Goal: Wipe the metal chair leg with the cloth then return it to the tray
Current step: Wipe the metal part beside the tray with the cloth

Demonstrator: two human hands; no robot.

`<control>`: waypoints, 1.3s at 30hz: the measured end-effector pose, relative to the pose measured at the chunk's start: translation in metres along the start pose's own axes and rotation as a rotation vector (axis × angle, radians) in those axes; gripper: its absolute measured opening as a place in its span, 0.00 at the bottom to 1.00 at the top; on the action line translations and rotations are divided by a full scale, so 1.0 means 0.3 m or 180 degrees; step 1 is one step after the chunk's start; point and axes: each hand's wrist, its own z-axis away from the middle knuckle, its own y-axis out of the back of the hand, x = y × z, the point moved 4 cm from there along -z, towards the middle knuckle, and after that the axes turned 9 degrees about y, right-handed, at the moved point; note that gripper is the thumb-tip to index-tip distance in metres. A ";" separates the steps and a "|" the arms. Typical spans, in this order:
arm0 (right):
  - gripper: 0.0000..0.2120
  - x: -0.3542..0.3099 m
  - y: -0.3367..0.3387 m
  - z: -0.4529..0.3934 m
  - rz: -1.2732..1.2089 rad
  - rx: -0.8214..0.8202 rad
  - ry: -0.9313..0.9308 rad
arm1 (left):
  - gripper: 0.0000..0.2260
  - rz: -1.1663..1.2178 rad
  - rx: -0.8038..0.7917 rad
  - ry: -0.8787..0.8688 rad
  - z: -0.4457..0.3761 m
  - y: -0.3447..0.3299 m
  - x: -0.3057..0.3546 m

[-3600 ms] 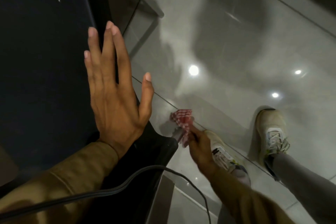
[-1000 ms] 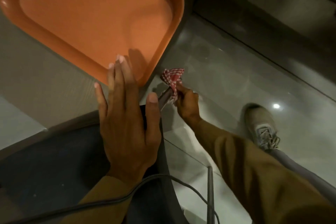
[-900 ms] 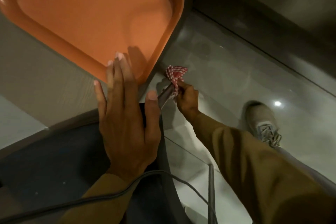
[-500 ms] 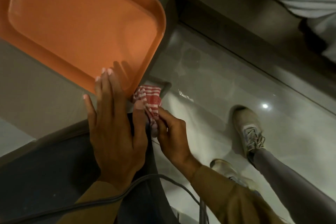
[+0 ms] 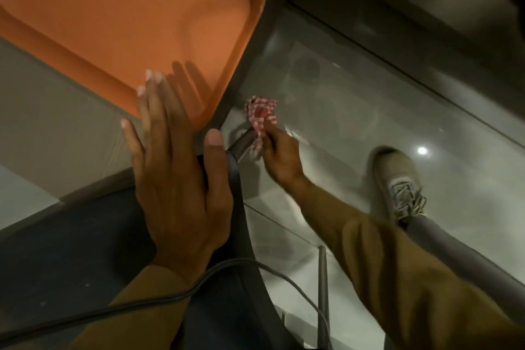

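Note:
My right hand (image 5: 279, 155) holds a red-and-white checked cloth (image 5: 260, 115) against the metal chair leg (image 5: 241, 145), which slants down from under the dark chair seat (image 5: 85, 236). My left hand (image 5: 176, 179) lies flat on the seat's front corner, fingers spread, fingertips reaching the near rim of the orange tray (image 5: 127, 17). The tray sits on a grey table (image 5: 42, 128) and holds nothing that I can see. The lower part of the leg is hidden behind the cloth.
A black cable (image 5: 142, 301) runs across my left sleeve and the seat. A second thin metal chair leg (image 5: 322, 293) stands lower down. My shoe (image 5: 397, 182) rests on the glossy grey tiled floor (image 5: 369, 99) to the right.
Half a second ago the cloth was up near the seat corner beside my left thumb. It has since slid down and to the right along the leg. My left hand stays on the seat.

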 end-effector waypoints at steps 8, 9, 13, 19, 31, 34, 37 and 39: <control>0.17 -0.212 0.056 0.254 -0.0890 0.0151 0.0954 | 0.35 0.0050 -0.0001 -0.0017 0.000 0.009 0.022; 0.17 -0.187 0.053 0.220 -0.0867 0.0180 0.0893 | 0.35 0.0125 0.0008 -0.0020 -0.002 0.010 0.023; 0.17 -0.025 0.019 0.027 -0.0351 0.0117 0.0456 | 0.34 0.0115 0.0030 -0.0046 -0.005 0.009 0.021; 0.18 0.137 -0.028 -0.210 -0.0811 0.0142 -0.0841 | 0.33 0.0175 0.0011 -0.0019 0.004 -0.002 0.002; 0.17 -0.178 0.026 0.246 -0.1534 0.0393 0.0603 | 0.33 -0.0071 -0.0015 -0.0058 0.009 0.008 0.013; 0.16 -0.066 0.019 0.096 -0.0898 0.0331 0.0552 | 0.34 -0.0108 -0.0004 -0.0104 0.001 0.010 0.016; 0.13 0.080 0.009 -0.111 -0.0613 0.0271 0.0114 | 0.36 -0.0156 -0.0083 -0.0115 0.008 0.006 0.018; 0.12 0.162 0.009 -0.234 -0.0439 0.0440 -0.0419 | 0.37 -0.0113 -0.0124 -0.0081 0.015 0.007 0.019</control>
